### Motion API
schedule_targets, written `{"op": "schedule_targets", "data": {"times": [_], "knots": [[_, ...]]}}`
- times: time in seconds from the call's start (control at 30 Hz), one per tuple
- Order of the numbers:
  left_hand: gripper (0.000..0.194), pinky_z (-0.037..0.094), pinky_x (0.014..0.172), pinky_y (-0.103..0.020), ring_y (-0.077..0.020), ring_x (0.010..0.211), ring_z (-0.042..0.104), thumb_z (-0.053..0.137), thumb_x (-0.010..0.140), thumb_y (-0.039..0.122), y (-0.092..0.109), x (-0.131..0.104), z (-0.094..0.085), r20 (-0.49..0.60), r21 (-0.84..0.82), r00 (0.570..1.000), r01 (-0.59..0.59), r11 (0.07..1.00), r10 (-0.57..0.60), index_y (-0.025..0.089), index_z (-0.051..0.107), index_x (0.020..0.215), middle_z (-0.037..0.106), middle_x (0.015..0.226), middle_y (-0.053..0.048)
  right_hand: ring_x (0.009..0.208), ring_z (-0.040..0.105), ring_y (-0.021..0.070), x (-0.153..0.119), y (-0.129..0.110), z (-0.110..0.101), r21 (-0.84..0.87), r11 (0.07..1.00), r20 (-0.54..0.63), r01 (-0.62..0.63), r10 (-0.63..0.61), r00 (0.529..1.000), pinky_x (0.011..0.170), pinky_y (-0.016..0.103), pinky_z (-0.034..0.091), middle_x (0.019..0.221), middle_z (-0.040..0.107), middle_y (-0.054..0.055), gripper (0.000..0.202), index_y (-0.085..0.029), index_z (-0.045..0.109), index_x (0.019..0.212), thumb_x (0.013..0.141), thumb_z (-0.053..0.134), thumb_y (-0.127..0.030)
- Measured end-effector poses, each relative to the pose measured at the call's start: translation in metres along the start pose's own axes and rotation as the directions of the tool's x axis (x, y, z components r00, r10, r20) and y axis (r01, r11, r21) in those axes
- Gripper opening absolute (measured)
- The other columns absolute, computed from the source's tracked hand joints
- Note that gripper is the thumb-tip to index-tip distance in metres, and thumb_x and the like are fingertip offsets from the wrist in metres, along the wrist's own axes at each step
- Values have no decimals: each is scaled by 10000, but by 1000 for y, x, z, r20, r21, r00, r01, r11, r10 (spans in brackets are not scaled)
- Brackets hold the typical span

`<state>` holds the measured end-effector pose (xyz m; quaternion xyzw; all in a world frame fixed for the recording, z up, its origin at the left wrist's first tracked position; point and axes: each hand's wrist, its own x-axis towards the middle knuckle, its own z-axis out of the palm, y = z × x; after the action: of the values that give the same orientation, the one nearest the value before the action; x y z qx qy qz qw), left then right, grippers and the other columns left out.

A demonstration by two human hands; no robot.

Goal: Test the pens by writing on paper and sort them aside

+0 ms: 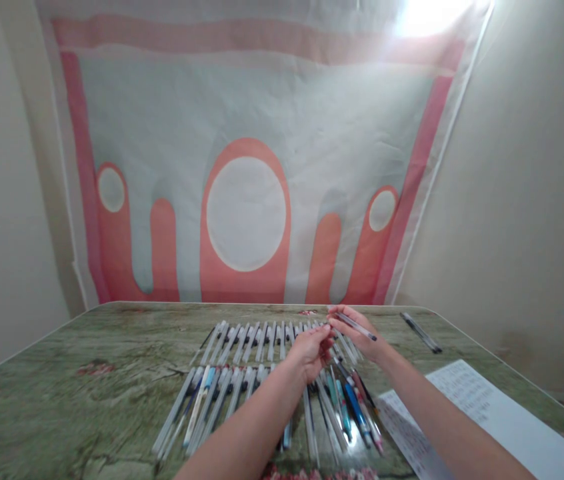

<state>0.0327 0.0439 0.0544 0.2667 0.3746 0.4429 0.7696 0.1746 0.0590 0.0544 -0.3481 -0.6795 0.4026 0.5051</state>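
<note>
My right hand point(368, 345) is closed around a clear-barrelled pen point(360, 327) with a dark end, which slants down to the right. Close against it, my left hand point(309, 355) has its fingers pinched together; what they hold, if anything, is too small to make out. Both hands are above the right part of the far row of pens point(251, 342), mostly clear ones with dark grips. Nearer to me lies a second row of pens point(217, 407), partly hidden by my left forearm. Coloured pens point(357, 410) in blue, teal and pink lie at its right end.
Written sheets of paper point(482, 407) lie at the right, partly under my right forearm. Two dark-ended pens point(421, 333) lie apart near the far right table edge. The table point(87, 413) has a green wood-look cover. Behind it hangs a patterned sheet point(247, 100).
</note>
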Motion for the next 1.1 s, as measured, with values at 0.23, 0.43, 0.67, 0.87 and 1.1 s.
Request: {"op": "schedule_targets", "data": {"times": [0.23, 0.43, 0.67, 0.87, 1.1], "knots": [[130, 290, 412, -146, -37, 424, 434, 589, 718, 235, 2, -3, 2, -31, -35, 999, 42, 999, -43, 122, 531, 693, 469, 512, 42, 721, 526, 125, 0, -3, 4, -64, 997, 33, 48, -46, 998, 681, 261, 439, 839, 551, 21, 253, -199, 479, 947, 750, 546, -344], [107, 289, 418, -146, -31, 441, 436, 602, 702, 212, 2, -5, 5, -41, -7, 999, -31, 999, 31, 124, 542, 690, 496, 554, 36, 742, 534, 134, 0, -11, 1, -96, 994, 36, 59, -55, 998, 688, 268, 442, 830, 559, 27, 251, -194, 489, 958, 749, 546, -322], [138, 296, 442, -149, -28, 468, 443, 629, 670, 246, 1, -5, 4, -30, 36, 997, -75, 997, 76, 131, 569, 717, 549, 642, 21, 723, 556, 145, 4, -12, -5, -256, 960, 32, 114, -109, 993, 675, 276, 447, 817, 591, 26, 255, -190, 521, 956, 745, 547, -331], [147, 298, 478, -161, -33, 502, 463, 636, 648, 238, 1, -8, 6, -20, 84, 996, -85, 993, 87, 140, 593, 749, 575, 702, 9, 759, 559, 165, 3, -23, -7, -476, 858, 34, 195, -204, 978, 725, 308, 431, 822, 596, 29, 218, -200, 567, 933, 748, 545, -312], [217, 299, 506, -170, -38, 514, 459, 664, 600, 302, 0, -6, 5, 5, 118, 995, -99, 988, 99, 141, 588, 723, 574, 686, 14, 848, 534, 204, 4, -30, -10, -656, 705, 78, 270, -292, 953, 796, 361, 384, 856, 610, 44, 147, -226, 598, 857, 747, 546, -308]]}}
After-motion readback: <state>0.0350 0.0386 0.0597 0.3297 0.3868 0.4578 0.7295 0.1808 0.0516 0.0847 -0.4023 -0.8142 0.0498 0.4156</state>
